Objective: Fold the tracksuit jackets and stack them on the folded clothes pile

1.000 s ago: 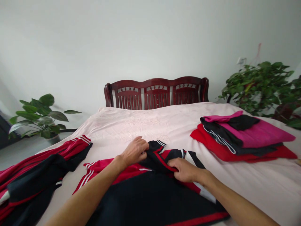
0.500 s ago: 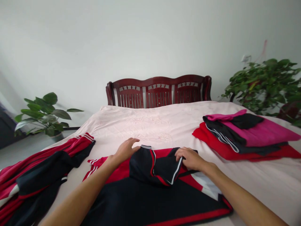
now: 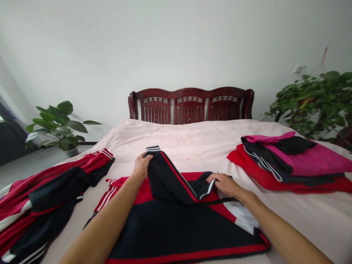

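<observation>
Two closed grips: left hand point(image 3: 142, 165) pinches far cuff point(image 3: 153, 149) of dark sleeve point(image 3: 162, 173), right hand point(image 3: 225, 184) white edge point(image 3: 210, 188). Seems straightening; next needs even pull.

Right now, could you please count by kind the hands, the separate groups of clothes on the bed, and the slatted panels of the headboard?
Hands: 2 (left hand, right hand)
Groups of clothes: 3 (loose clothes at left, navy-and-red garment in the middle, folded stack at right)
Slatted panels: 3 (all in the headboard)
Total: 8
</observation>
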### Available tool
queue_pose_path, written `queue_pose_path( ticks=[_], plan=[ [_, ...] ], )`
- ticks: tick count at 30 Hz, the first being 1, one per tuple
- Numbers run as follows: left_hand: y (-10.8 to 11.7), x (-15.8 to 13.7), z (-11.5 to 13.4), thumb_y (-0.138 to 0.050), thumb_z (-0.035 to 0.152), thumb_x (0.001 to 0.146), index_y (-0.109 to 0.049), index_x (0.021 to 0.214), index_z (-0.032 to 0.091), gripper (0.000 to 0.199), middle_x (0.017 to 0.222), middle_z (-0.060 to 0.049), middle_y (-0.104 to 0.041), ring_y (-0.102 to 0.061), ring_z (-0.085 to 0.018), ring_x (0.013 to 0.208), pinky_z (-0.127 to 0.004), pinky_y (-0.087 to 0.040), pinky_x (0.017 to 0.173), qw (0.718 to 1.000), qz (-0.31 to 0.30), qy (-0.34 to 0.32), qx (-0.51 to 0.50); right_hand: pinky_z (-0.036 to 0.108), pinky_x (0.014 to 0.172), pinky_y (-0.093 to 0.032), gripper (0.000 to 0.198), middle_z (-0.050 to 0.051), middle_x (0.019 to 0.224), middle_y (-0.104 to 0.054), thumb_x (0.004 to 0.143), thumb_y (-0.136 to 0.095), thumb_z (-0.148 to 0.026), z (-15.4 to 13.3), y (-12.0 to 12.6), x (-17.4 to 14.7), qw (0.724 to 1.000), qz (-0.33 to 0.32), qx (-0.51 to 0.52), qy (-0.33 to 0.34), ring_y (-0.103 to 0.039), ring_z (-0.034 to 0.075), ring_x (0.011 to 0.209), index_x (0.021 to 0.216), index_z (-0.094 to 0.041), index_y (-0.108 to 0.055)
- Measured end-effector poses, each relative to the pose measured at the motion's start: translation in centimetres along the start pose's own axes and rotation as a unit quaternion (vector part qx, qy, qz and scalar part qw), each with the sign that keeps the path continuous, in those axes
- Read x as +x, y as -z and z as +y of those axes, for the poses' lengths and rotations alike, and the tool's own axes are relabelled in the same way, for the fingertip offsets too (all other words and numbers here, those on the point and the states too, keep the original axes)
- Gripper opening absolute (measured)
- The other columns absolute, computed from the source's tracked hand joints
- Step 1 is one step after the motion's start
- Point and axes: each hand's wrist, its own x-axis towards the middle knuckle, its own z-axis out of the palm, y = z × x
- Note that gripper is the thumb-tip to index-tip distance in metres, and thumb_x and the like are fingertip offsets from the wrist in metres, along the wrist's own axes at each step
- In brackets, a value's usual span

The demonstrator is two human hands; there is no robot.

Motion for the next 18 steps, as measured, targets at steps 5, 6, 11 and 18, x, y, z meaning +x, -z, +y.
queue_pose_path(
  ticks=[5, 6, 11, 18],
  plan=[
    [9.2, -0.6, -0.5, -0.057, 0.013, 0.08, -0.061, 0.099, 0.015, 0.019, 0.074, -0.002, -0.068, -0.067, -0.013, 0.064, -0.025, -0.057, 0.065, 0.98, 0.121, 0.08, -0.136, 0.028, 0.068, -0.044, 0.022, 0.0, 0.074, -0.067, 0.072, -0.043, -0.021, 1.0, 0.6, 1.9, 0.995, 0.045, 0.076, -0.041, -0.059, 0.018, 0.073, 0.075, -0.02, -0.065],
    [10.6, -1.0, -1.1, -0.059, 0.011, 0.079, -0.061, 0.096, 0.015, 0.018, 0.071, -0.001, -0.066, -0.065, -0.012, 0.06, -0.025, -0.057, 0.062, 0.974, 0.139, 0.098, -0.149, 0.027, 0.068, -0.044, 0.021, 0.0, 0.075, -0.067, 0.073, -0.044, -0.024, 1.1, 0.6, 2.5, 0.994, 0.056, 0.075, -0.049, -0.059, 0.018, 0.074, 0.077, -0.02, -0.065],
    [13.9, -3.4, -4.5, -0.066, 0.012, 0.08, -0.06, 0.091, 0.017, 0.014, 0.071, 0.001, -0.065, -0.062, -0.011, 0.053, -0.026, -0.056, 0.056, 0.955, 0.184, 0.153, -0.174, 0.026, 0.069, -0.043, 0.018, 0.002, 0.078, -0.07, 0.078, -0.051, -0.029, 1.5, 0.1, 5.2, 0.99, 0.084, 0.015, -0.109, -0.062, 0.018, 0.076, 0.077, -0.02, -0.067],
    [14.2, -2.9, -4.7, -0.063, 0.011, 0.083, -0.056, 0.078, 0.018, 0.012, 0.063, 0.002, -0.062, -0.06, -0.011, 0.05, -0.024, -0.054, 0.051, 0.952, 0.19, 0.151, -0.185, 0.034, 0.087, -0.039, 0.018, 0.009, 0.098, -0.069, 0.088, -0.049, -0.025, -2.9, -1.6, 4.6, 0.964, 0.225, -0.112, -0.082, -0.057, 0.024, 0.098, 0.086, -0.02, -0.066]
  ],
)
